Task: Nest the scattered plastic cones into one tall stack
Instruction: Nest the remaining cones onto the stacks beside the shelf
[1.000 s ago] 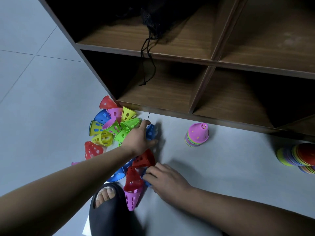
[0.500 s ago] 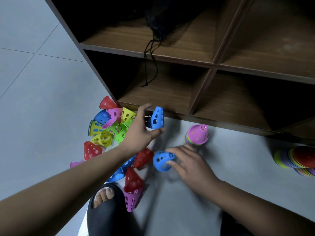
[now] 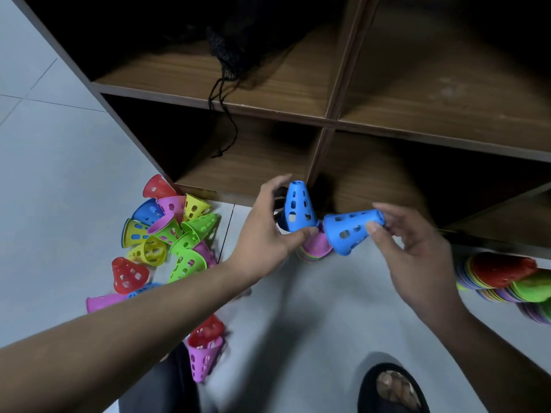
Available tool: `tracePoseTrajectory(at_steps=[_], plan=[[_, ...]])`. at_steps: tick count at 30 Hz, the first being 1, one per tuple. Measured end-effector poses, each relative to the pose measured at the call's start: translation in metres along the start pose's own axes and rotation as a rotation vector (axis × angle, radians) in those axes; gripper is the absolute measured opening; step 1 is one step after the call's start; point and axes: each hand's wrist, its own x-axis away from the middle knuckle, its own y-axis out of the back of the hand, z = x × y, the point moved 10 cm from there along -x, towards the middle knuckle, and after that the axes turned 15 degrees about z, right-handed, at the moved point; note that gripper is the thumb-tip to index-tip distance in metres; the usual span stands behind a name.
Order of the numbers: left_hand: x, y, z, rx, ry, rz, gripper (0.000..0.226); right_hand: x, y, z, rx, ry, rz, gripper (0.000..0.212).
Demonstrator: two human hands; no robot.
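Partway by our read: one short stack [image 3: 316, 248] with a pink top stands on the floor [image 3: 328, 308] just below the hands, a longer stack [image 3: 501, 278] lies at the right edge, and the two are not yet merged. Left hand [image 3: 265, 234] grips an upright blue cone [image 3: 298, 208]; right hand [image 3: 417, 248] pinches a tilted blue cone [image 3: 350, 232] by its narrow end. We count two cones in hand and roughly sixteen in the loose pile [image 3: 179, 234] at left, some hidden by the forearm [image 3: 149, 323].

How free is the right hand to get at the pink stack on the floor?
Probably not yet: the right hand pinches a sideways blue cone, the left hand holds an upright blue cone, and both cones overlap the pink stack.
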Motion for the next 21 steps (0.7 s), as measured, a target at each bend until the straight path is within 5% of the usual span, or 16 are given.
tracePoseTrajectory(at_steps=[10, 18, 21], plan=[[-0.016, -0.049, 0.009, -0.134, 0.081, 0.191, 0.103, -0.014, 0.017, 0.026, 0.137, 0.050, -0.082, 0.030], [-0.002, -0.041, 0.048, -0.239, 0.129, 0.238, 0.113, -0.033, -0.037, 0.031, 0.522, 0.238, 0.140, 0.029], [0.013, -0.014, 0.065, -0.336, 0.160, 0.203, 0.101, -0.036, -0.054, 0.018, 0.558, 0.255, 0.227, 0.027]])
